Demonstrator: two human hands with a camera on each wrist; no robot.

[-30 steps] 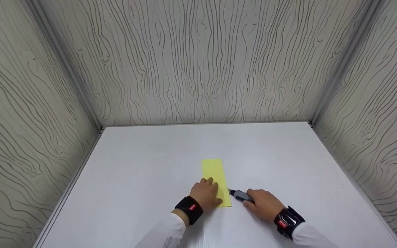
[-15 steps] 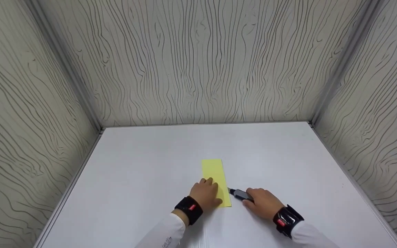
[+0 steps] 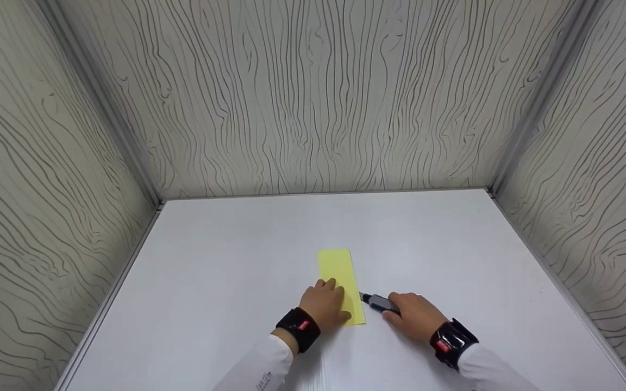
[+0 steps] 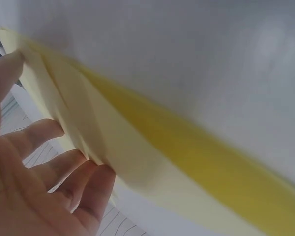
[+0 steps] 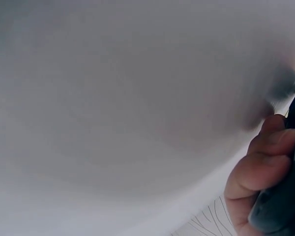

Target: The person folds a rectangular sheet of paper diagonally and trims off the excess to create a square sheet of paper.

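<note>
1. Pressing with fingers slightly spread, the left hand (image 3: pixel 324 307) pins a folded yellow paper (image 3: pixel 345 274) to the white tabletop (image 3: pixel 226 260).
2. The right hand (image 3: pixel 415 317) grips a utility knife (image 3: pixel 381 303), blade at the paper's right edge.
3. Folding looks done; slitting appears unfinished, no piece lying apart.

The yellow paper (image 3: pixel 337 265) is matt and thin, smooth along most of its length, with some creases showing in the left wrist view. The knife (image 3: pixel 382 304) has a handle that looks like smooth plastic and a small blade (image 3: pixel 362 296) that looks like metal. The table (image 3: pixel 226 244) is smooth, with a soft sheen. The walls (image 3: pixel 313 108) carry a wood-grain pattern and look matt; the corner posts (image 3: pixel 542 103) look like dull metal. The sleeves (image 3: pixel 264 363) are cloth. The right wristband (image 3: pixel 457 339) shines glossily; the left wristband (image 3: pixel 289 322) looks duller.
</note>
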